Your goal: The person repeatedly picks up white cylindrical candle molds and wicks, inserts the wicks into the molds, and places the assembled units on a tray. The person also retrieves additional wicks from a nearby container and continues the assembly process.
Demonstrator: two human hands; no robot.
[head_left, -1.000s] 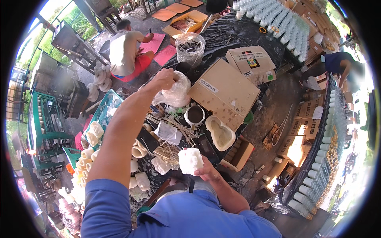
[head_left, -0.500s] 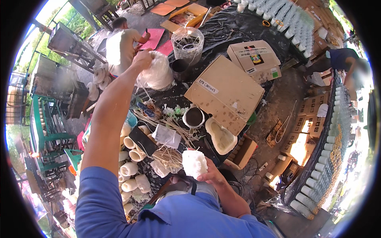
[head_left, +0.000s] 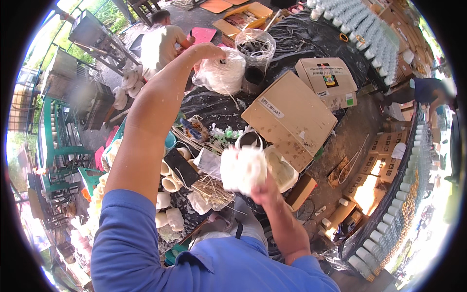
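I am holding a white lump [head_left: 242, 169] up close to my chest, my right hand [head_left: 265, 191] clamped on it from beneath; it is blurred, so I cannot tell its exact shape. My left hand [head_left: 210, 50] is stretched far out, fingers closed on the top of a clear bag of white string [head_left: 222, 74] resting on the black-covered table [head_left: 301, 39]. To do this well, I judge I should be gripping the bag high and lifting it straight, because the clear tub of coils [head_left: 255, 46] and a dark cup [head_left: 254, 76] are standing just beside it.

Room is tight. A flat cardboard box [head_left: 292, 117] is lying just to the right of my reach, with a printed box [head_left: 328, 82] beyond it. Below my arm, bamboo sticks [head_left: 211, 187] and white moulded cups [head_left: 170, 182] are crowding the near edge. The freest path is through the air above it all. Another person [head_left: 158, 41] is crouching beyond the table, well apart.
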